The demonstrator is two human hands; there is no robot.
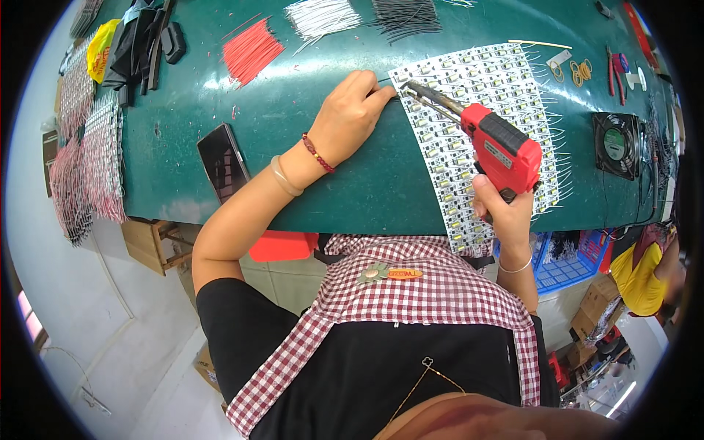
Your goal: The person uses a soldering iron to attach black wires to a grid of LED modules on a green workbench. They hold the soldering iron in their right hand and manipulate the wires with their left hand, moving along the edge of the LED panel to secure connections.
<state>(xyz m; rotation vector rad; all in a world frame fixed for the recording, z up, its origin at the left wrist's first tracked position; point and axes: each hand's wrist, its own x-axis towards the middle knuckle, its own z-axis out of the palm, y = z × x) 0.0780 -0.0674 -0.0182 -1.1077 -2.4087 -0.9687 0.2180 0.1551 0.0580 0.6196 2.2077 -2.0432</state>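
My right hand [502, 209] is wrapped round the handle of a red and black soldering gun [506, 150]. Its tip points up and left, meeting the far left corner of a white panel of small LED circuit boards [488, 81]. At that same corner my left hand [356, 110] is closed in a pinch. A thin black wire shows by its fingertips, and most of it is hidden by the hand. Short white wires stick out along the panel's right edge, and the panel's near end hangs over the table edge.
On the green table [293, 154] lie bundles of red wires [251, 51], white wires [323, 16] and black wires [405, 16]. A phone [222, 161] lies by my left forearm. Right of the panel are rubber bands [580, 72], red-handled pliers [611, 73] and a black fan [617, 145].
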